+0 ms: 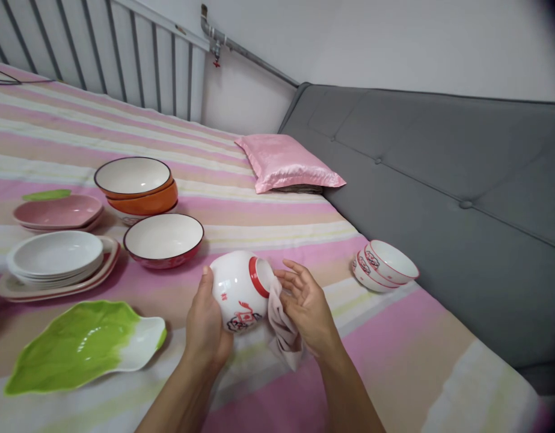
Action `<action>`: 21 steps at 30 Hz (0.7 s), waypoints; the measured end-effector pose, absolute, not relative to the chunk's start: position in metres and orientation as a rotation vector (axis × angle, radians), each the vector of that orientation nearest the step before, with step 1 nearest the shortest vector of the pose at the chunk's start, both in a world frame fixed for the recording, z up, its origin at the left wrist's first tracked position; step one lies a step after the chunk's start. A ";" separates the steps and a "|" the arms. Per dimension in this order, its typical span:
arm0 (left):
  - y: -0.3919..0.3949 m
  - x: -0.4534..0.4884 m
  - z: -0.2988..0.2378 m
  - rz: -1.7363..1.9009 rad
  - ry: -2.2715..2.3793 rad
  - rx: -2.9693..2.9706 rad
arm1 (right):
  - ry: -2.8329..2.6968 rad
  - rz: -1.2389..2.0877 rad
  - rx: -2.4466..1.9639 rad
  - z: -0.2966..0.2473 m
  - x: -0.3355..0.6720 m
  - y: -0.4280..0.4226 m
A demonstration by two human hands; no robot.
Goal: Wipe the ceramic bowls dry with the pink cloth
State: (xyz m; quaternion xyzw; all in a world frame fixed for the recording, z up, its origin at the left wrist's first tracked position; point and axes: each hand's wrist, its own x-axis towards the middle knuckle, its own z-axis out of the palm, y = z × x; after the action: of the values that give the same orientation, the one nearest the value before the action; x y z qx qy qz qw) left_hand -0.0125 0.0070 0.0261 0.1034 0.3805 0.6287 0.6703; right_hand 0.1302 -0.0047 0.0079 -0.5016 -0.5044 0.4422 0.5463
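Observation:
A white bowl with a red foot ring and a red-and-black printed figure is tipped on its side above the bed. My left hand grips it round its left side, thumb on top. My right hand pinches a pale pink cloth against the bowl's base; the cloth's lower end hangs down. To the left of my hands stands a red bowl with a white inside. A green leaf-shaped dish lies nearer to me on the left.
Orange bowls are stacked at the back left. White plates sit on a rectangular plate, with pink dishes behind. White bowls are stacked right, by the grey headboard. A pink pillow lies on the striped sheet.

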 end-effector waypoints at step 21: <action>0.003 -0.009 0.011 1.412 0.953 0.440 | -1.243 0.974 -1.288 0.013 0.121 -0.012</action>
State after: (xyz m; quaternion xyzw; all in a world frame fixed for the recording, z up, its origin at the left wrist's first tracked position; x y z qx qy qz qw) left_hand -0.0094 0.0028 0.0107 0.1928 0.4173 0.6183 0.6375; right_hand 0.1210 -0.0118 0.0128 -0.5382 -0.5194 0.4069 0.5244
